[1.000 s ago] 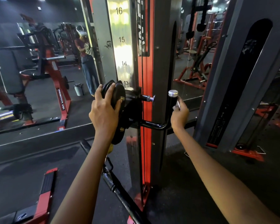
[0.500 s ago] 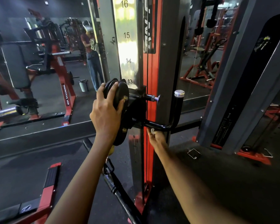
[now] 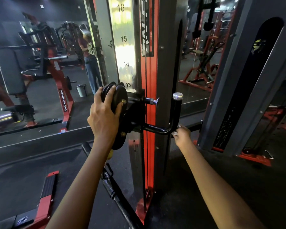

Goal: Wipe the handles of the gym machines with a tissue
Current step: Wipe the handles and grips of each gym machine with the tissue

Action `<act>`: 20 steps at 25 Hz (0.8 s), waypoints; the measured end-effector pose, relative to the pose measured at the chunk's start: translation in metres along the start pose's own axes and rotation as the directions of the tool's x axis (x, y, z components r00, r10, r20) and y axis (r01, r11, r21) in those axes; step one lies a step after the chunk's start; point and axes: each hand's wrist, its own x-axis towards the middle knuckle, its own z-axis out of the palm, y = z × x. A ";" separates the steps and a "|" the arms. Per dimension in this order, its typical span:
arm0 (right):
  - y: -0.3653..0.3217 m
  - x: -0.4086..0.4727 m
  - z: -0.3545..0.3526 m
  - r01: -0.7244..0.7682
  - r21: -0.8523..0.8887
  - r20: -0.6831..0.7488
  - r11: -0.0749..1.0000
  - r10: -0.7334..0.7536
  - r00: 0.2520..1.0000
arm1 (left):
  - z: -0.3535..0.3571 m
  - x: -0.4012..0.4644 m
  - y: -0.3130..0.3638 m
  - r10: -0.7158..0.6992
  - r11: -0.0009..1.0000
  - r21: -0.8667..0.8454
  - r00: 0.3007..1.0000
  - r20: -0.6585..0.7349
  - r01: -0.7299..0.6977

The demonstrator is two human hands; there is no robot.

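Black, glossy L-shaped metal handle [image 3: 175, 116] with a silver cap juts from the right side of the sliding carriage on the red and grey cable machine column [image 3: 155, 80]; its short arm runs level, then bends upward into the capped grip. We hold our right hand [image 3: 182, 136] just below and to the right of that bend, fingers curled around a small crumpled white tissue [image 3: 175, 132], which sits against the underside of the bend. Our left hand [image 3: 104, 116] wraps over the black round pulley housing [image 3: 117, 104] on the left of the same carriage, fingers bent across its top and near face, thumb on the right side.

Above the carriage, a polished steel strip [image 3: 124, 47] carries the numbers 13 to 16. Below it, a black bar attachment [image 3: 119, 199] hangs from a clip and slants toward the near floor [image 3: 205, 187], which is dark rubber. A mirror [image 3: 40, 63] to the left reflects red gym frames, a small bucket and a standing person. A grey upright with a tall dark slot [image 3: 248, 96] stands at the right.
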 end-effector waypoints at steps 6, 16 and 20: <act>-0.085 -0.039 0.054 0.587 -0.289 0.047 0.756 -0.601 0.797 | 0.001 0.001 0.003 -0.002 1.000 -0.012 1.000 -0.002 0.002; -0.043 -0.035 0.028 0.604 -0.478 0.044 0.638 -0.669 0.742 | 0.002 0.000 0.005 0.005 1.000 -0.026 1.000 -0.024 -0.006; 0.004 -0.027 0.009 0.417 -0.440 -0.052 0.795 -0.486 0.872 | 0.001 0.001 0.008 -0.007 1.000 -0.014 1.000 -0.017 0.006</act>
